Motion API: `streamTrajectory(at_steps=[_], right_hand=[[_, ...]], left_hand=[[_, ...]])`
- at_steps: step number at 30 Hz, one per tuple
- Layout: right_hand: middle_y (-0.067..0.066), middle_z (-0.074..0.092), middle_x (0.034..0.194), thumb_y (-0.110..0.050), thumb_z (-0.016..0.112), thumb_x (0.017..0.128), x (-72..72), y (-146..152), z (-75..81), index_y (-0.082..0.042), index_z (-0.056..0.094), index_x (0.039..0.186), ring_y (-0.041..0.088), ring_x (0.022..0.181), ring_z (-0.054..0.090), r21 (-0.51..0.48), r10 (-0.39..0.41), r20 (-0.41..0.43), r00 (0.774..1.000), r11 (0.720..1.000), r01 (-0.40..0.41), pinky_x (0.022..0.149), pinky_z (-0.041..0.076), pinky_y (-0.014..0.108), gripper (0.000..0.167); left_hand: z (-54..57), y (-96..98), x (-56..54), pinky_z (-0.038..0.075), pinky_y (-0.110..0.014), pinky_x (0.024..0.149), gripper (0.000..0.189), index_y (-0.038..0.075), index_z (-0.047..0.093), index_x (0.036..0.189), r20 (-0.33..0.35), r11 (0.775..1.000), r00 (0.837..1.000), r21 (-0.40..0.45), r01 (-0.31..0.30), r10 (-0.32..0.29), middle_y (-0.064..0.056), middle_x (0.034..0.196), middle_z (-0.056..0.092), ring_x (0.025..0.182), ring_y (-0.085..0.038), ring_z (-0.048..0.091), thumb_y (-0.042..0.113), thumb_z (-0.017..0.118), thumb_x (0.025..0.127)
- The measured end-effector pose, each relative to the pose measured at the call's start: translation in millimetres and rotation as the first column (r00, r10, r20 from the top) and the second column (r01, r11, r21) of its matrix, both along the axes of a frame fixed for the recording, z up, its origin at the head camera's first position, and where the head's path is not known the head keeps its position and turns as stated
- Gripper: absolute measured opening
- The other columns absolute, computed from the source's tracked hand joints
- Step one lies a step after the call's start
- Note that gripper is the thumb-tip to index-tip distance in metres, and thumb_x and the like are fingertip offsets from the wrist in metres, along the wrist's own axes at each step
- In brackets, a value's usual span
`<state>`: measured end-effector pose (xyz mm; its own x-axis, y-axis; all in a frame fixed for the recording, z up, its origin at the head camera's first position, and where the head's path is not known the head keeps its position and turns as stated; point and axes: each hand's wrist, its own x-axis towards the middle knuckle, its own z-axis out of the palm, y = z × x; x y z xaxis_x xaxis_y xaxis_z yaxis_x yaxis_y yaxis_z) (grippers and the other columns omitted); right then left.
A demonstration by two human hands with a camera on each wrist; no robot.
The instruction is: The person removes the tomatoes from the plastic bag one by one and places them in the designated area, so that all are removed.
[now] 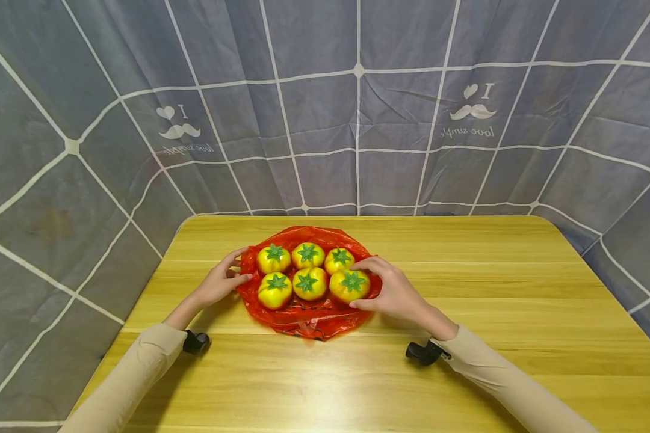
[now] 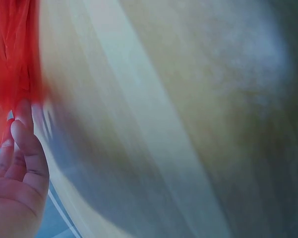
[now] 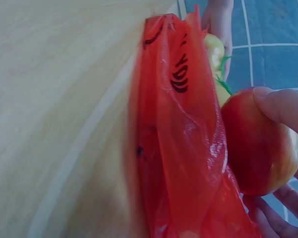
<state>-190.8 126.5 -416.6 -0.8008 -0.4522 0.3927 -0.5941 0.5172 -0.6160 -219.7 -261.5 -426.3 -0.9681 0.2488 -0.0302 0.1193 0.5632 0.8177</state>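
Note:
Several yellow-and-red tomatoes (image 1: 275,291) with green star-shaped tops sit in two rows on an opened red plastic bag (image 1: 309,325). My right hand (image 1: 392,291) holds the near right tomato (image 1: 349,287), thumb on the near side and fingers around the far side. In the right wrist view, that tomato's red side (image 3: 255,144) shows between thumb and fingers, beside the bag's crumpled edge (image 3: 183,124). At the bag's left edge, my left hand (image 1: 219,285) pinches the thin plastic (image 2: 12,54) between thumb and fingers.
The wooden table (image 1: 493,288) extends to both sides and in front of the bag. A grey curtain (image 1: 325,120) with white grid lines hangs behind and at the sides. Black wrist devices (image 1: 424,353) sit at both sleeve cuffs.

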Motion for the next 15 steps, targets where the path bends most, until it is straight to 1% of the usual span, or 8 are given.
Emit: streamTrajectory(at_steps=[9, 15], right_hand=[[0.001, 0.064, 0.115, -0.030, 0.090, 0.062, -0.3, 7, 7.0, -0.015, 0.064, 0.115, 0.018, 0.107, 0.061, -0.015, -0.002, -0.020, 1.000, 1.000, 0.001, 0.094, 0.051, 0.041, 0.061], [0.002, 0.064, 0.113, -0.029, 0.090, 0.062, 2.5, 10, 17.5, -0.014, 0.065, 0.115, 0.016, 0.098, 0.059, -0.018, -0.014, -0.018, 1.000, 1.000, 0.014, 0.085, 0.053, 0.036, 0.061]], left_hand=[[-2.4, -1.1, -0.5, 0.052, -0.026, 0.062, 0.064, 0.001, 0.027, 0.148, -0.003, 1.000, 1.000, 0.017, 0.015, -0.015, -0.034, 0.126, 0.047, 0.094, -0.034, 0.060, 0.010, 0.060, 0.093], [-2.8, -1.8, -1.7, 0.053, -0.026, 0.062, 0.065, 0.000, 0.026, 0.148, -0.012, 0.999, 1.000, 0.022, 0.023, -0.023, -0.035, 0.126, 0.047, 0.094, -0.033, 0.061, 0.011, 0.060, 0.094]])
